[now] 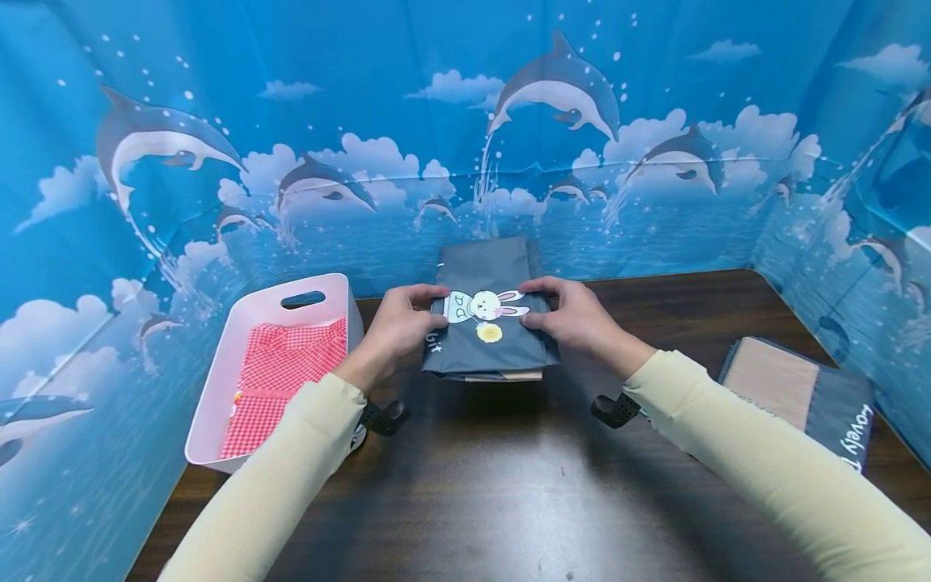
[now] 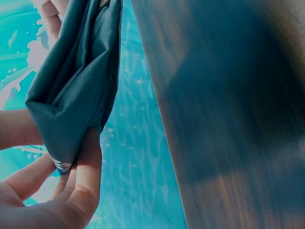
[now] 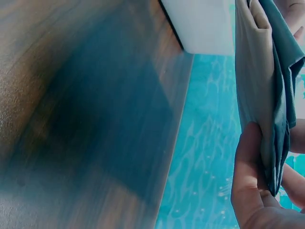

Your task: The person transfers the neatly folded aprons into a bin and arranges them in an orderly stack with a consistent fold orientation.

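A folded dark grey cloth with a white rabbit and a yellow flower printed on it is held above the table, in the middle of the head view. My left hand pinches its left edge, thumb on the near face and fingers behind. At the opposite edge my right hand grips in the same way. Beige fabric shows along the bottom of the fold. In the left wrist view the grey cloth hangs in loose folds. The right wrist view shows beige and grey layers pressed together between thumb and fingers.
To the left stands a white basket with a handle slot, holding red gingham fabric. Another folded grey and beige cloth lies on the dark wooden table at the right. Behind hangs a blue dolphin-print curtain.
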A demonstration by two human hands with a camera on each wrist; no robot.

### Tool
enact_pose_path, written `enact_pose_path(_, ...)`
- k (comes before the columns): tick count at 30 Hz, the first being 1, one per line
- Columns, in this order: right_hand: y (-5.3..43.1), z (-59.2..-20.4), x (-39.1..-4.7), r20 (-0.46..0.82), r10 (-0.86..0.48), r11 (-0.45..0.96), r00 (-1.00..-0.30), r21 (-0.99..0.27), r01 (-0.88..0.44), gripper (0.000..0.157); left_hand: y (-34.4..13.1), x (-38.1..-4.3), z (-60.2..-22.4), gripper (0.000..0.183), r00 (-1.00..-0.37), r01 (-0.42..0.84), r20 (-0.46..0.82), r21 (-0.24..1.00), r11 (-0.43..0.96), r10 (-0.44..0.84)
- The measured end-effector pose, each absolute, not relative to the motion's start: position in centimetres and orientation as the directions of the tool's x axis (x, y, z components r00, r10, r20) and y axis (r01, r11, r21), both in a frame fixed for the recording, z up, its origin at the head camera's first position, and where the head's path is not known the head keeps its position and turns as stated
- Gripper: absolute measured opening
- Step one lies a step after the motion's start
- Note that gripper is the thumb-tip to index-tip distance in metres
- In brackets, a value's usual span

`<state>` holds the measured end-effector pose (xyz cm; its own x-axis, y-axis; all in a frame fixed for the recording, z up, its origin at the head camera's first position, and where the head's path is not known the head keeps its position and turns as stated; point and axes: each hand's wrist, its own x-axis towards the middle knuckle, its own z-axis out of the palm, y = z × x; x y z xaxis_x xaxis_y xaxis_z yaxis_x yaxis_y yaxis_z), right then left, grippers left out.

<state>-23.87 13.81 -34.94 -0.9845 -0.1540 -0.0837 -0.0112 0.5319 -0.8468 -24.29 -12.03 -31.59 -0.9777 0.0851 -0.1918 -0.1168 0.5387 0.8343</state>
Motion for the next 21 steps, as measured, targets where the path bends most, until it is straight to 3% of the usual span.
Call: enact_pose_path(21, 7.4, -35.4, -24.4, -0.077, -0.197, 0.466, -0.977, -0.884, -0.025, 0.047, -16.6, -23.3, -31.2, 0.049, -0.983, -0.178, -0.167, 0.809, 0.561, -0.071)
